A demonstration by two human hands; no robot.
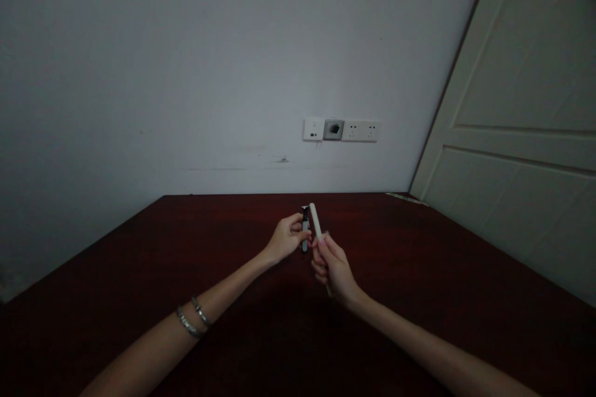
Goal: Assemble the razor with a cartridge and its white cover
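Observation:
My left hand [287, 238] is closed round a small slim tool with a black and grey handle [305, 226], held upright. A short, shiny crosspiece sits on its top end, like the head of a razor or peeler; its exact kind is too small to tell. Just right of it, my right hand [336, 268] grips a smooth white stick [315, 221] that leans slightly left at the top. The stick's top end is close beside the tool's head; whether they touch is unclear. Its lower part is mostly hidden by my fingers. Both hands are above the dark red table.
The dark red tabletop [186, 248] runs back to a pale wall [186, 62]. A row of wall sockets [361, 131] is fixed above its far edge. To the right stands a light panelled door [526, 99]. Near the far right corner lies a thin pale strip [405, 198].

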